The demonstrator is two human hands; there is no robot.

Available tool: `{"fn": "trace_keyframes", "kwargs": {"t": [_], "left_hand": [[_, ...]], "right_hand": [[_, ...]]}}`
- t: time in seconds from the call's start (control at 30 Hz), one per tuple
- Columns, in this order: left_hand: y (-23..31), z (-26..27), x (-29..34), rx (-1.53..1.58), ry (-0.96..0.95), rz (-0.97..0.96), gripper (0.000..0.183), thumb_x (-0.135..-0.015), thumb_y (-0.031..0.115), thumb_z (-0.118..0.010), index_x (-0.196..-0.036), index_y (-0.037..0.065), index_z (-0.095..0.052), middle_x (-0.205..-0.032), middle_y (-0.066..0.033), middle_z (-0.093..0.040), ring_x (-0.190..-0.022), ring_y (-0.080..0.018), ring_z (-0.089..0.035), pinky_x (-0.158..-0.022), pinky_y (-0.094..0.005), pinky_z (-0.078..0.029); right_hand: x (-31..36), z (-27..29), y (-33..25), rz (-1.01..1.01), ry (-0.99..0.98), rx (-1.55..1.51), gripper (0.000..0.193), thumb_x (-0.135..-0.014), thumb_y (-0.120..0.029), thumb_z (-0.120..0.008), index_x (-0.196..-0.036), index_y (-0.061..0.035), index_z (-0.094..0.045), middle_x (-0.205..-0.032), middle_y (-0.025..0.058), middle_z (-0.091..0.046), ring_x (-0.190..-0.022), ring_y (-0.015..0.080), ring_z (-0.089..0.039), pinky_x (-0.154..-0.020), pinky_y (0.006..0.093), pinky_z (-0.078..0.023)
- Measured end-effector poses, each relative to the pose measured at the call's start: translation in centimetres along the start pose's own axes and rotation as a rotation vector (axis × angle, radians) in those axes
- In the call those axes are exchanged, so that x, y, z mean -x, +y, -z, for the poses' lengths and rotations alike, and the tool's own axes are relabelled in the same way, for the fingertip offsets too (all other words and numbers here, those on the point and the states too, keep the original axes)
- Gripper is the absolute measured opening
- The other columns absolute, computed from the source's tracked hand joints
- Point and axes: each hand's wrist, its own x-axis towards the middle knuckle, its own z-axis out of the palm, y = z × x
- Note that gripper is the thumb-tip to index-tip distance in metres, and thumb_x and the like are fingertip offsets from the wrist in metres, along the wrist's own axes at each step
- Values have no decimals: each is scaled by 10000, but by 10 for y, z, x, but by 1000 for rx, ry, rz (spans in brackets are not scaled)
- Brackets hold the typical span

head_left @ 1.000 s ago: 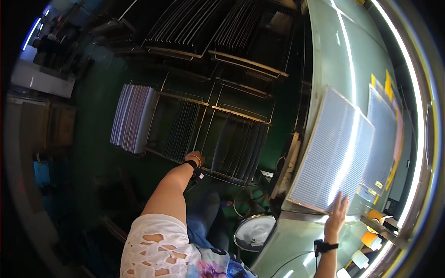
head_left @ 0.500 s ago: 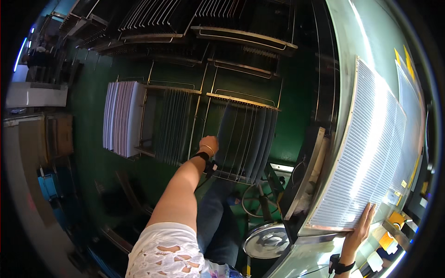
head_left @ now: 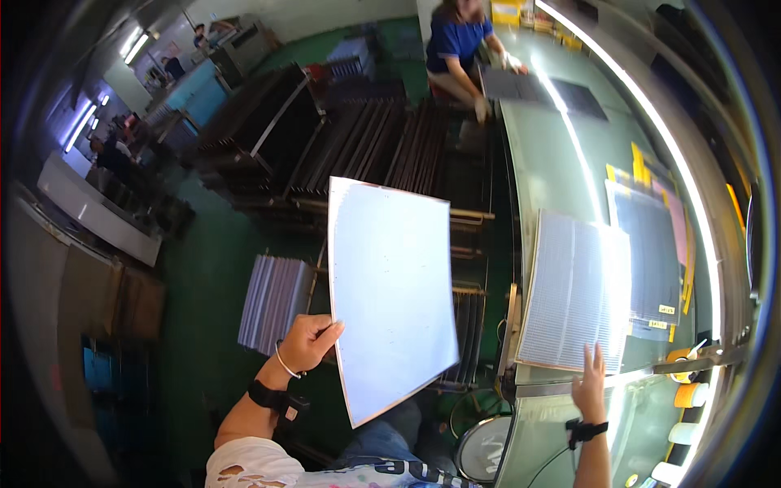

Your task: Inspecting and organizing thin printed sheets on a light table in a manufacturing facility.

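Observation:
My left hand (head_left: 311,343) grips a large thin white panel (head_left: 394,285) by its left edge, thumb on the face turned toward me. The panel has a narrow copper-toned border and is held up, tilted, in front of the racks. My right hand (head_left: 591,390) has its fingers stretched out at the lower edge of a finely striped grey sheet (head_left: 569,293). That sheet lies flat on the glass-topped table (head_left: 533,179); whether my fingertips touch it, I cannot tell.
Dark panels stand upright in racks (head_left: 350,146) ahead, and pale ones (head_left: 272,301) at left. Across the far table end, a co-worker (head_left: 460,49) handles a dark sheet (head_left: 561,89). Tape rolls (head_left: 690,396) line the right edge. A round stool (head_left: 486,447) stands below.
My left hand has come up from the low rack and now holds the white panel. My right hand has shifted at the striped sheet's lower edge. The view has tilted up, showing the co-worker.

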Motion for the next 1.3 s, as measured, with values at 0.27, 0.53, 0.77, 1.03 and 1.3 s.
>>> {"fn": "trace_keyframes", "kwargs": {"t": [0.27,0.53,0.77,1.03,1.3], "left_hand": [[81,14,42,532,-29,-198,235,-888,157,-490,-762,-16,-588,-572,-11,-542,-477,-52,-469,-438,-196,-364],[79,-134,17,792,-391,-112,287,-909,223,-470,-726,10,-531,-605,-37,-560,-521,-108,-545,-497,-216,-427],[58,-209,-10,1139,-798,522,1052,-673,789,-262,-1365,7,-132,-1405,-188,-204,-1274,-324,-266,-1012,-451,-254],[76,-327,2,568,-1113,763,698,-842,619,-300,-1169,16,-433,-1020,-127,-570,-831,-238,-604,-703,-375,-499],[31,-347,-87,135,-361,401,618,-760,615,-497,-677,3,-538,-604,-139,-575,-542,-247,-582,-515,-352,-450]], "right_hand": [[107,7,-132,-125,-650,-1691,474,-925,-296,-406,-1271,20,-334,-1177,150,-497,-1056,280,-506,-906,413,-400],[132,36,-107,-389,185,-2128,210,-897,-128,-454,-1081,-30,-479,-1044,96,-563,-975,251,-547,-850,389,-437],[303,45,-18,-550,545,-1880,221,-896,-159,-471,-1074,-29,-485,-1026,94,-566,-965,227,-548,-853,386,-434],[422,2,13,-758,728,-1844,237,-863,-125,-530,-1081,-35,-509,-1025,102,-577,-962,212,-550,-848,370,-430],[417,-69,14,-1134,287,-127,849,-641,-148,-741,-1347,-89,-273,-1354,272,-240,-1243,422,-252,-1016,460,-246]]}}
